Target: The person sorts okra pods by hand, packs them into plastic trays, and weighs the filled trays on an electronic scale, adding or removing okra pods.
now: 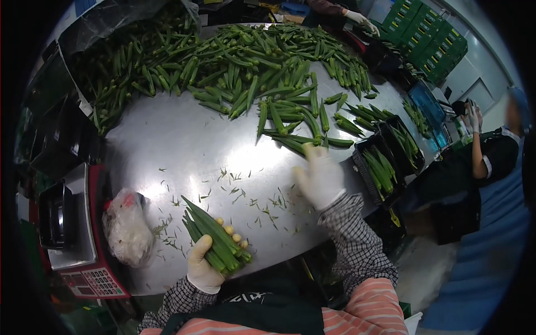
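Observation:
A bunch of green okra pods (216,237) lies in my left hand (203,267), which is gloved and closed around them. The pods' tips point up and away from me, and the cut ends are near my fingertips. My right hand (320,177), also gloved and slightly blurred, is over the metal table (162,131), its thumb apart from its fingers and no pod seen in it. Its fingertips are close to the near edge of the loose okra (286,118). A large okra heap (240,64) spreads across the far side.
Black trays of okra (378,170) stand at the table's right edge. On the left are a red scale (96,279) bearing a black tray (54,215), and a crumpled plastic bag (127,229). Green trimmings (268,209) litter the table. Co-workers stand at the right and far side.

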A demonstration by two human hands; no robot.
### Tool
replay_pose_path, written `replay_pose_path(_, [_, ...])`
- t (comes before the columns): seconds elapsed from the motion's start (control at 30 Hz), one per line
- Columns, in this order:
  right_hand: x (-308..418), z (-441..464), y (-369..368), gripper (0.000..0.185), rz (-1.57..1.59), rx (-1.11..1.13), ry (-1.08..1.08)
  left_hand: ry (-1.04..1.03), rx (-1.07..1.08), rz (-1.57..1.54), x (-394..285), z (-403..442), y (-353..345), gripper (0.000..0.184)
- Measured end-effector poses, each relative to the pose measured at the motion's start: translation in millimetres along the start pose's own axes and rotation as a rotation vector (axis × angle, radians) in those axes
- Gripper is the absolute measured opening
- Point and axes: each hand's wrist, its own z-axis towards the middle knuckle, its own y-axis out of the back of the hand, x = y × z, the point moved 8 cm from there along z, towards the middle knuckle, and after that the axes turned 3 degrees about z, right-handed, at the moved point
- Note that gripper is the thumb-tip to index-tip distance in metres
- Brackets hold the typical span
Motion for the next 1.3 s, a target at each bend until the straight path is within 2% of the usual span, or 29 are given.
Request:
replay_pose_path(0.07, [-58,7,-18,0.062,-0.056,0.121,-0.273,0.022,-0.015,0.008,3,-3,3,0.043])
replay_pose_path(0.1, [-73,7,-26,0.06,-0.061,0.155,-0.3,0.036,-0.019,0.0,4,-4,4,0.043])
replay_pose_path(0.23, [-110,11,-12,0.044,0.299,-0.123,-0.239,0.061,-0.019,-0.037,9,-3,10,0.042])
replay_pose_path(0.27, [-111,16,-4,0.047,0.344,-0.178,-0.205,0.059,-0.015,-0.047,9,-2,10,0.041])
replay_pose_path(0.33, [-71,31,5,0.048,0.271,-0.296,0.039,0.066,-0.03,-0.039,10,-2,10,0.041])
replay_pose_path(0.4, [-40,44,-14,0.049,0.025,-0.09,0.177,0.068,-0.033,-0.033,10,-3,9,0.041])
replay_pose_path(0.43, [-30,45,-25,0.051,-0.115,-0.104,0.264,0.064,-0.031,-0.033,9,-4,9,0.042])
replay_pose_path(0.53, [-33,60,-50,0.05,-0.174,0.213,0.085,0.046,-0.037,-0.037,7,-9,12,0.042])
replay_pose_path(0.57, [-32,59,-50,0.043,-0.169,0.195,0.094,0.038,-0.04,-0.039,6,-10,13,0.042])
replay_pose_path(0.67, [-36,40,-44,0.04,0.515,0.221,-0.019,0.016,-0.053,0.022,2,-12,15,0.043])
replay_pose_path(0.7, [-35,27,-50,0.042,0.945,0.445,-0.266,0.008,-0.051,0.019,2,-12,16,0.044])
replay_pose_path(0.8, [-13,-4,-49,0.047,1.868,0.602,-0.259,0.023,-0.028,-0.009,3,-10,14,0.046])
replay_pose_path(0.9, [16,-29,-42,0.049,2.106,0.749,-0.235,0.044,0.027,-0.051,3,-9,5,0.049])
replay_pose_path(1.03, [30,-38,-44,0.05,2.19,0.802,-0.228,0.017,0.054,-0.049,-1,-15,3,0.051])
replay_pose_path(1.13, [35,-38,-44,0.046,2.158,0.718,-0.25,-0.016,0.05,0.01,-4,-19,6,0.05])
replay_pose_path(1.23, [30,-21,-32,0.038,1.542,0.343,-0.168,-0.012,0.023,0.027,-2,-20,12,0.049])
replay_pose_path(1.3, [43,-7,-3,0.033,1.457,0.058,-0.04,0.006,0.024,0.02,0,-20,12,0.049])
